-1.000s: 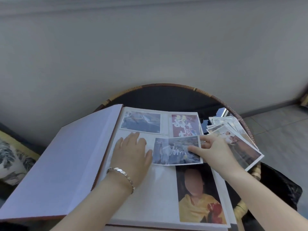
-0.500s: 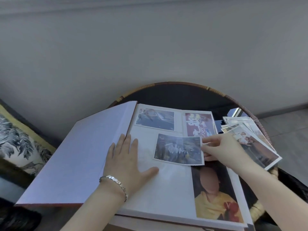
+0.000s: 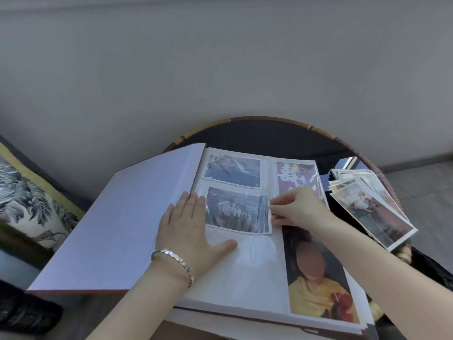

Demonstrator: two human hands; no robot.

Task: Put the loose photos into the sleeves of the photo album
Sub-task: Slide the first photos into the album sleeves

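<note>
- photo album (image 3: pixel 257 273) lies open on the round table (image 3: pixel 269 119), cover raised at left.
- left hand (image 3: pixel 188 229): flat on the page by the spine, fingers straight, gripping nothing; bracelet (image 3: pixel 174 261) on the wrist.
- right hand (image 3: pixel 299 207): fingers curled together, pinching the right edge of the photo (image 3: pixel 236 209).
- photo sits in the middle-left sleeve with plastic sheen over it; can't tell if it is fully seated.
- loose photos (image 3: pixel 375 212) are fanned on the table just right of the album.
- patterned cushion (image 3: pixel 24 200) is at far left.
</note>
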